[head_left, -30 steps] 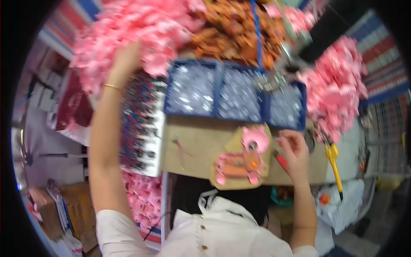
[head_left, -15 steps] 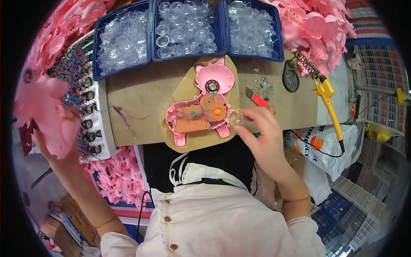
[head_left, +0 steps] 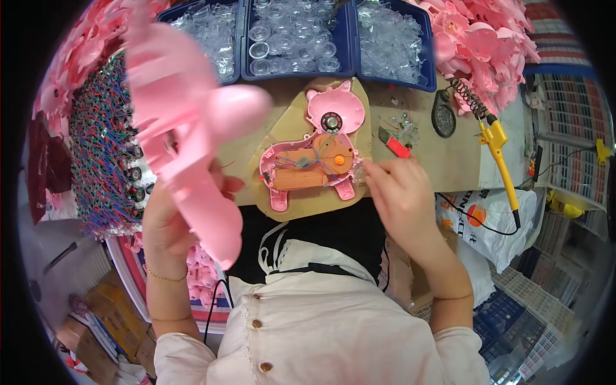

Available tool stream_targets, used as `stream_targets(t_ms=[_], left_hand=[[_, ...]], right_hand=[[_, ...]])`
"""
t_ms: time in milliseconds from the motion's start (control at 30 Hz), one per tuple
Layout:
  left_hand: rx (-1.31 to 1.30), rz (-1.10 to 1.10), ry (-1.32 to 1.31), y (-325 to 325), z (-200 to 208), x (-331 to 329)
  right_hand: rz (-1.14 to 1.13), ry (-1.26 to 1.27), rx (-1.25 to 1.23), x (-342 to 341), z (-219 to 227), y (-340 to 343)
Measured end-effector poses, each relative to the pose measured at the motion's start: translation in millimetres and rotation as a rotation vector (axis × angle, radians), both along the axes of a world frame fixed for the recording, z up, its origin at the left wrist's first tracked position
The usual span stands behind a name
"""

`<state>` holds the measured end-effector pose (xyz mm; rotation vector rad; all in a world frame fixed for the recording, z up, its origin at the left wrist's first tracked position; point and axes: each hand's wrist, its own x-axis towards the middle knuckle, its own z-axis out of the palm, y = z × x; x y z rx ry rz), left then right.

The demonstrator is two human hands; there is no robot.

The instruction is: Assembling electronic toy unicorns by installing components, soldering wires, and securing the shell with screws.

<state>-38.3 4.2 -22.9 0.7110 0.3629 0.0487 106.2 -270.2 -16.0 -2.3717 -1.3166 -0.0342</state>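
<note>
My left hand is closed around a pink plastic toy shell, which is raised near the camera and blurred at its upper end. On a tan board lies another pink animal-shaped shell half, open side up. Inside it sit a brown housing with thin wires, an orange round knob and a round black speaker in the head. At that shell's right edge, my right hand pinches a small transparent plastic piece, partly hidden by the fingertips.
Blue bins of transparent parts line the back. Pink shells are heaped at both back corners. Wired speakers crowd the left. A red utility knife lies near my right hand, and a yellow soldering iron rests in its coil holder.
My left hand has brought the pink shell from the far left toward the middle, closer to the camera. My right hand stays at the lying shell's right edge, its fingers drawn closer together.
</note>
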Motion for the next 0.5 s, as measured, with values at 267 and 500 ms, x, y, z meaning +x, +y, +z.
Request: stream_targets(t_ms=[267,500], left_hand=[[0.307,0.029,0.219,-36.8,14.5,24.6],[0.664,-0.206,0.195,-50.9,14.0,43.8]], right_hand=[[-0.022,-0.116,0.03,-21.9,-20.9,6.2],[0.091,0.085,0.165,-25.3,-11.0,4.2]])
